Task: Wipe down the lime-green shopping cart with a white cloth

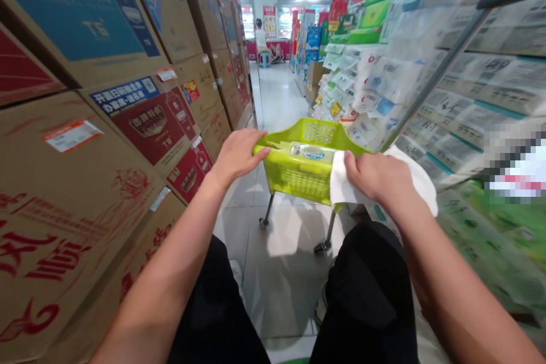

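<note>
A lime-green shopping cart (294, 182) on thin grey legs with casters stands right in front of my knees. My left hand (243, 151) is closed over the left end of its handle, the thumb lying along the top. At the handle's right end, my right hand (379, 176) grips it through a white cloth (343, 182), which drapes down the cart's near side and spreads out past the wrist. A clear panel with a blue and white label (313, 152) sits on the handle between both hands. The basket's inside is mostly hidden.
Stacked cardboard cartons (55, 199) wall the left side closely. On the right are piles of wrapped tissue packs (469, 108) and a slanting metal pole (443, 74). The tiled aisle (277, 94) runs ahead to a person (261, 40) by a blue stool (265, 59).
</note>
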Action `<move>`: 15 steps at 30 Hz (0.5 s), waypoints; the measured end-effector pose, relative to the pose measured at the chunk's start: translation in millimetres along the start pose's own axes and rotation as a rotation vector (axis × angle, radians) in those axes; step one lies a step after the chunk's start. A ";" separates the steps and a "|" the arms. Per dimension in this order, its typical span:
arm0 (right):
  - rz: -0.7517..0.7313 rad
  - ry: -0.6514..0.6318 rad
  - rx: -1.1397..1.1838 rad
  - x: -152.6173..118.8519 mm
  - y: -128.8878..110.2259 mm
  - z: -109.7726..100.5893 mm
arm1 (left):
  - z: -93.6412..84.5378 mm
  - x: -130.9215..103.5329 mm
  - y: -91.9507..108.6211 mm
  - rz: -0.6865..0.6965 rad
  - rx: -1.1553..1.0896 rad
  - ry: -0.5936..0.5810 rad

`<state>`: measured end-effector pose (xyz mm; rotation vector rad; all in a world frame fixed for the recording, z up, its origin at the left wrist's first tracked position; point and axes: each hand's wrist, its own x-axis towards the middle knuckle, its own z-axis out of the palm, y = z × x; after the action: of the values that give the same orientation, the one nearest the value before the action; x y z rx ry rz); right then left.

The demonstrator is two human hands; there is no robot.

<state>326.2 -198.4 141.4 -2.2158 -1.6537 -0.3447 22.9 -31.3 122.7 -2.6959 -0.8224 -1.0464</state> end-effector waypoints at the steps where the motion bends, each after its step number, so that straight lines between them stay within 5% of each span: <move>1: -0.011 -0.016 0.010 10.0 10.2 1.7 | 0.2 5.4 -6.9 0.023 0.016 -0.082; 3: -0.045 -0.077 0.016 27.3 25.4 4.2 | 7.3 11.0 -10.5 0.035 0.070 -0.119; 6: -0.019 -0.080 -0.040 34.9 34.3 9.4 | 25.9 10.1 -1.1 -0.031 0.103 0.034; 12: -0.093 0.428 -0.012 -3.7 32.9 46.4 | 49.0 -1.0 17.8 -0.128 0.035 0.329; 15: -0.080 0.513 0.048 -11.0 31.2 53.3 | 47.3 -6.2 22.6 -0.134 0.073 0.371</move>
<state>352.1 -193.6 84.5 -1.8230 -1.4460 -0.8078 58.8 -38.3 84.6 -2.3074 -0.9525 -1.4557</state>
